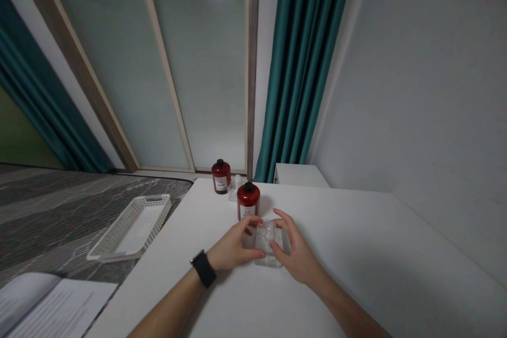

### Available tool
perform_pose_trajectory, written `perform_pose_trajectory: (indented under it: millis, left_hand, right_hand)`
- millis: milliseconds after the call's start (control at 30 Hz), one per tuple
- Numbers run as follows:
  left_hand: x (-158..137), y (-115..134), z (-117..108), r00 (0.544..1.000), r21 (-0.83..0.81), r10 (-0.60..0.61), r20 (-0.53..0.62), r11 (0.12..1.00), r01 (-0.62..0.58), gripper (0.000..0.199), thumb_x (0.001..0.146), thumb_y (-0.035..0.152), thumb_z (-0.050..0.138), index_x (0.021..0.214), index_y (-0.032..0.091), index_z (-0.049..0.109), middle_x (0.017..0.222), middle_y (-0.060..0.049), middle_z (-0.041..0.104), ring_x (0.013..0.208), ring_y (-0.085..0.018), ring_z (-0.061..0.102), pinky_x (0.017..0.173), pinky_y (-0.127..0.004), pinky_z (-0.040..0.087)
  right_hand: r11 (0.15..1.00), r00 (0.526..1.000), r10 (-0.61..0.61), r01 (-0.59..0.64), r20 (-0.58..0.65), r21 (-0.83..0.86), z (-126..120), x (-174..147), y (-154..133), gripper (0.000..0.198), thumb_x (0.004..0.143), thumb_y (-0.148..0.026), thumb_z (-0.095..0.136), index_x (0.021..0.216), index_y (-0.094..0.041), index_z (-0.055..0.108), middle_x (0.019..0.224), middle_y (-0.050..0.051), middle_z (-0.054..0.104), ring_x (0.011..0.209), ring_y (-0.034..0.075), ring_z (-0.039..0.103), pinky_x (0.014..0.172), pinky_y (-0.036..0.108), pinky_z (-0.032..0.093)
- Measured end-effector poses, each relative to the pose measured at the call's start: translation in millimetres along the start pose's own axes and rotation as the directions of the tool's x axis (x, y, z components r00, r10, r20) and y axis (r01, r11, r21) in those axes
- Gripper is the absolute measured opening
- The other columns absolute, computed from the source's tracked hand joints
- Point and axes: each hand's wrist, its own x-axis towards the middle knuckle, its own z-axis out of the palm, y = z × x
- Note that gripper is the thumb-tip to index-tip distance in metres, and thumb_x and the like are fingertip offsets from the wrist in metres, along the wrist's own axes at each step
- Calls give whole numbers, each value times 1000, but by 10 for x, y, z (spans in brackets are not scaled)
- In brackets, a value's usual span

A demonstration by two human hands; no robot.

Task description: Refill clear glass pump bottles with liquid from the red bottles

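A clear, square-based bottle [269,260] with a round clear stopper [270,229] stands on the white table between my two hands. My left hand [237,245], with a dark watch on the wrist, curves around the bottle's left side, thumb in front and fingers behind. From the right, my right hand [295,253] has its thumb and a finger at the stopper, while its index finger is raised. Just behind my left fingers is a dark red bottle [249,196] with a black cap and a white label, its lower part covered by that hand.
Farther back on the white table [356,253] stand another red bottle [221,177] and a second clear bottle [234,190], partly hidden. A white perforated basket [99,251] and an open book [59,309] lie to the left. Beyond the far edge is a white cabinet [301,174].
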Motion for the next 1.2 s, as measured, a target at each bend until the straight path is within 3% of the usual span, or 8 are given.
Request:
perform_pose_trajectory:
  millis: [300, 533, 667, 833, 1033, 1200]
  left_hand:
    - [-5, -30, 1, 1000, 8, 7, 0, 1000, -7, 59, 70, 25, 79, 121, 20, 51, 121, -9, 60, 114, -28, 56, 94, -40, 46]
    - [-5, -37, 7, 1000, 22, 5, -7, 1000, -5, 59, 70, 25, 79, 121, 20, 50, 120, -9, 61, 112, -27, 56, 93, -40, 45]
    - [0, -25, 6, 1000, 13, 1, -3, 1000, -1, 58, 70, 24, 79, 120, 19, 51, 121, -10, 60, 113, -27, 56, 93, -39, 45]
    - [-3, -15, 0, 1000, 12, 0, 2, 1000, 0, 59, 70, 24, 79, 121, 20, 50, 122, -10, 60, 114, -27, 56, 93, -40, 46]
    - [-10, -11, -12, 1000, 34, 10, 2, 999, -10, 60, 71, 27, 79, 122, 20, 50, 122, -10, 60, 113, -28, 56, 93, -40, 46]
    - [-10, -19, -10, 1000, 45, 16, 0, 999, -16, 60, 71, 25, 79, 123, 20, 49, 123, -10, 60, 114, -28, 56, 93, -40, 47]
  right_hand:
    - [999, 998, 5, -8, -59, -42, 15, 14, 11, 55, 79, -22, 59, 132, -23, 45, 110, 6, 62, 107, 22, 60, 99, 39, 45]
    - [998, 999, -40, 39, 18, 46, 1, -5, -25, 54, 81, -14, 49, 134, -24, 40, 114, 6, 65, 113, 20, 60, 102, 39, 42]
    - [998, 999, -52, 52, -4, -37, 17, -6, -23, 54, 79, -15, 55, 131, -24, 46, 124, 8, 58, 119, 23, 55, 106, 41, 39]
    - [998, 998, 8, -12, -59, -68, 30, 5, 12, 55, 79, -21, 60, 132, -22, 45, 115, 8, 60, 110, 24, 58, 102, 42, 44]
    - [999, 999, -31, 30, -39, -43, 25, -5, -14, 57, 82, -18, 57, 136, -23, 41, 120, 8, 61, 112, 22, 58, 103, 40, 44]
    - [998, 996, 32, -36, -82, -45, 32, 4, -31, 59, 79, -21, 62, 135, -24, 43, 112, 6, 63, 105, 22, 61, 98, 40, 47]
